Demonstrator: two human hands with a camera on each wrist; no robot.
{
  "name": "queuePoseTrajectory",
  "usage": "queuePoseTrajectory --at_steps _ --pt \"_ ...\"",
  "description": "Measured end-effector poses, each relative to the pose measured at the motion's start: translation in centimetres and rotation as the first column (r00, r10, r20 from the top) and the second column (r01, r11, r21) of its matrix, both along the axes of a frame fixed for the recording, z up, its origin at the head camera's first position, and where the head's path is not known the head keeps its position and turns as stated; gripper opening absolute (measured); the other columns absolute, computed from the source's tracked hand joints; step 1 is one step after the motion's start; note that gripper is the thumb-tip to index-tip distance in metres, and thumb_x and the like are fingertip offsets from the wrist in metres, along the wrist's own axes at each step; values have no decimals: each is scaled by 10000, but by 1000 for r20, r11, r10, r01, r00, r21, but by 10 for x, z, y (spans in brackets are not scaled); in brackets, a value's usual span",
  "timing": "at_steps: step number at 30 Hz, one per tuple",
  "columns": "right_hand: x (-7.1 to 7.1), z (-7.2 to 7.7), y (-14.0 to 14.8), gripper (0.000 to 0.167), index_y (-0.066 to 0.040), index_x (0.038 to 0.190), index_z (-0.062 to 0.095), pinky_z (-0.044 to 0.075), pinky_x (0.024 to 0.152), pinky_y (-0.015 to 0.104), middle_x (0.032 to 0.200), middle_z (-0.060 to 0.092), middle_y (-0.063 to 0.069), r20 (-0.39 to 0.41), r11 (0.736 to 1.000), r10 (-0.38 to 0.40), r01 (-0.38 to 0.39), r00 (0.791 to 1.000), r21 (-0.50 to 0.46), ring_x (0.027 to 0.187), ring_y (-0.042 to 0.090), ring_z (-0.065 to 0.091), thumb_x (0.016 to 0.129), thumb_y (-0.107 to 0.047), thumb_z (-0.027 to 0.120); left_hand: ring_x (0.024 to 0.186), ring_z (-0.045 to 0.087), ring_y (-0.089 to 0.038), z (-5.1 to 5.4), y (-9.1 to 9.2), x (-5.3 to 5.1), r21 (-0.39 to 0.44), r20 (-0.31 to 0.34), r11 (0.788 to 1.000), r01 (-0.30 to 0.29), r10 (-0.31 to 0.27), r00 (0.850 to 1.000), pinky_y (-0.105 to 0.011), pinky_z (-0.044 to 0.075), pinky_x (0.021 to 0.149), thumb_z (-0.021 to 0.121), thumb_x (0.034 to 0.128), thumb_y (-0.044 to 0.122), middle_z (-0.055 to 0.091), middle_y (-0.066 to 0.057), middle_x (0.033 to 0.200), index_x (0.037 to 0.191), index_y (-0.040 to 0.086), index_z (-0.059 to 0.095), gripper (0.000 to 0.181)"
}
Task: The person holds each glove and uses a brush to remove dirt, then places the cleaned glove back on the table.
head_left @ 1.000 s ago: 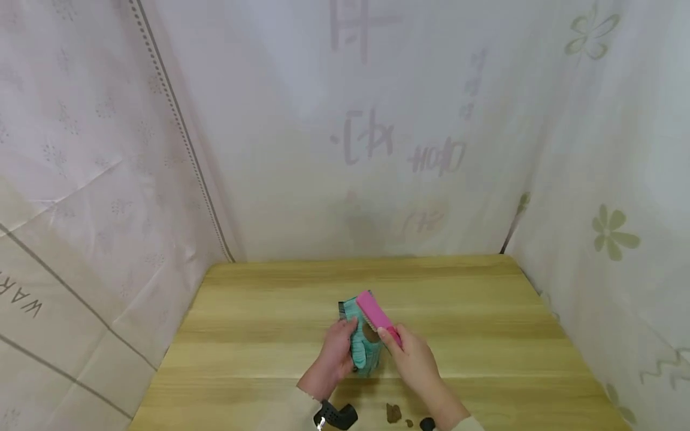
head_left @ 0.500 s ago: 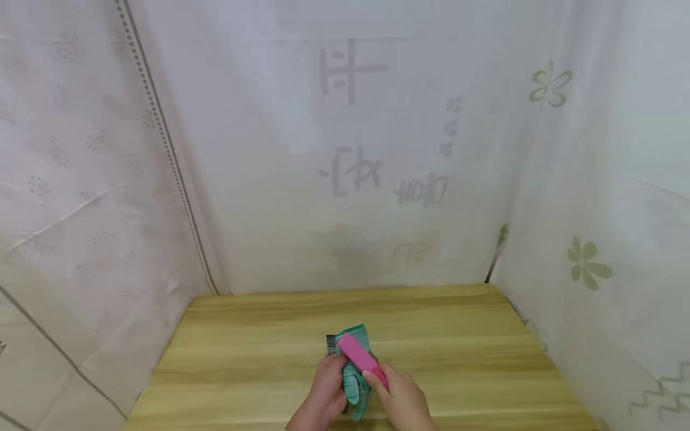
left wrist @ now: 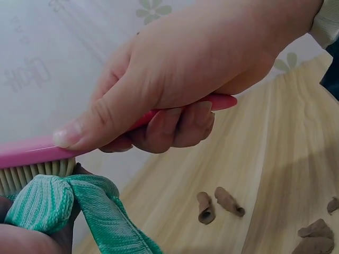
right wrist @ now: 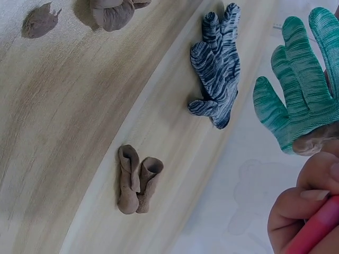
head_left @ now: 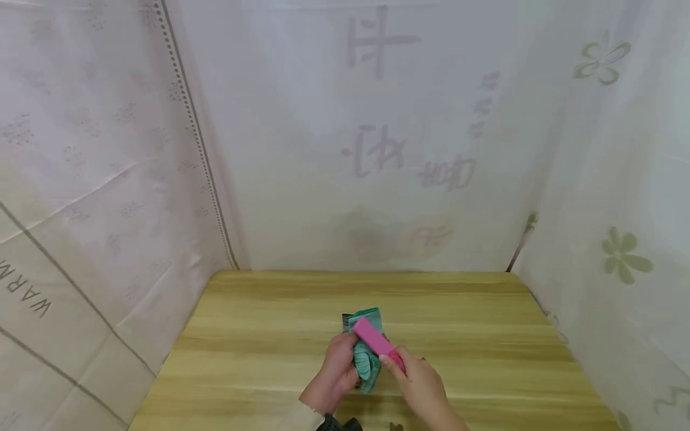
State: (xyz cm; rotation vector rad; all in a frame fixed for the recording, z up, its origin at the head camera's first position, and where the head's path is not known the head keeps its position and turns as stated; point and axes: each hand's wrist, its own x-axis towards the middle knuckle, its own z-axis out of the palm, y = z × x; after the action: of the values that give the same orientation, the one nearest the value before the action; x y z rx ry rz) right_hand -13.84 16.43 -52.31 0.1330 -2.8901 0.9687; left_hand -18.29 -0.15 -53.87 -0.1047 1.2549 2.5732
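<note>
A green knit glove is held by my left hand above the middle of the table's near part. My right hand grips a pink brush by its handle, thumb along its back. In the left wrist view the pale bristles meet the bunched glove fabric. The right wrist view shows the glove's fingers spread, with a brown patch near its palm. Part of my left hand is hidden by the glove.
A dark mottled knit glove lies on the wooden table. Rolled brown clay-like pieces and other brown lumps lie nearby. Patterned cloth walls enclose the table's back and sides.
The head view has tilted and shifted. Over the glove, the brush now covers the brown patch seen a second ago, and the glove looks more bunched. Both hands keep their hold.
</note>
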Motion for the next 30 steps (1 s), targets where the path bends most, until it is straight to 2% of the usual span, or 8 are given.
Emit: queuePoseTrajectory --at_steps 4,6,11,16,19,22,26,30 --pt "1 0 5 332 -240 813 522 276 499 231 599 370 -96 -10 1000 -9 9 1000 -8 522 67 343 983 -518 588 1229 564 -195 4 2 -1 10 4 1000 26 -26 1000 -362 489 1067 349 1104 162 562 -180 1342 1402 -172 389 450" --pt "0 -1 5 342 -235 824 531 286 504 230 603 381 -93 12 1000 4 -4 1000 -12 527 69 349 984 -533 576 1258 541 -199 5 -2 0 13 22 1000 18 -19 1000 -364 473 1087 339 1109 169 526 -193 1381 1425 -173 350 466" --pt "-1 -1 5 370 -235 833 541 297 511 239 606 406 -81 66 1000 0 2 998 -29 538 84 362 979 -574 553 1219 554 -165 5 -13 -1 37 51 999 3 -5 999 -293 497 1016 328 1121 216 513 -164 1345 1451 -134 286 483" --pt "0 0 6 368 -199 872 586 304 511 238 634 420 -61 85 988 -11 23 996 -150 551 81 360 990 -546 562 1065 615 -95 2 -14 -2 37 8 999 26 -26 1000 -246 530 914 331 1124 231 605 -51 1134 1360 -89 392 402" --pt "1 3 7 377 -163 954 615 301 498 231 657 421 -37 122 968 -24 53 992 -244 553 81 349 1004 -531 552 1052 624 -96 0 -12 1 14 -11 999 36 -36 999 -262 529 919 335 1124 246 628 -28 1114 1366 -70 424 408" --pt "-2 9 7 413 -139 963 595 292 481 220 659 417 -25 140 955 -26 66 990 -288 543 84 336 1013 -543 525 1080 615 -109 -4 -8 2 -6 -13 999 41 -42 999 -286 524 937 353 1121 272 621 -34 1154 1407 -57 401 439" --pt "-4 14 3 441 -140 912 565 292 459 212 637 430 -34 131 964 -30 63 991 -259 517 80 343 1009 -567 513 1083 610 -113 -8 -1 8 -27 -1 998 53 -53 999 -287 525 930 373 1115 287 612 -47 1183 1424 -44 373 453" --pt "-3 14 -2 440 -160 938 593 316 461 224 637 447 -43 109 977 -37 60 993 -207 518 84 377 995 -590 521 1084 624 -110 -8 6 13 -41 8 996 81 -81 997 -280 534 935 370 1116 294 621 -59 1196 1434 -35 395 458"
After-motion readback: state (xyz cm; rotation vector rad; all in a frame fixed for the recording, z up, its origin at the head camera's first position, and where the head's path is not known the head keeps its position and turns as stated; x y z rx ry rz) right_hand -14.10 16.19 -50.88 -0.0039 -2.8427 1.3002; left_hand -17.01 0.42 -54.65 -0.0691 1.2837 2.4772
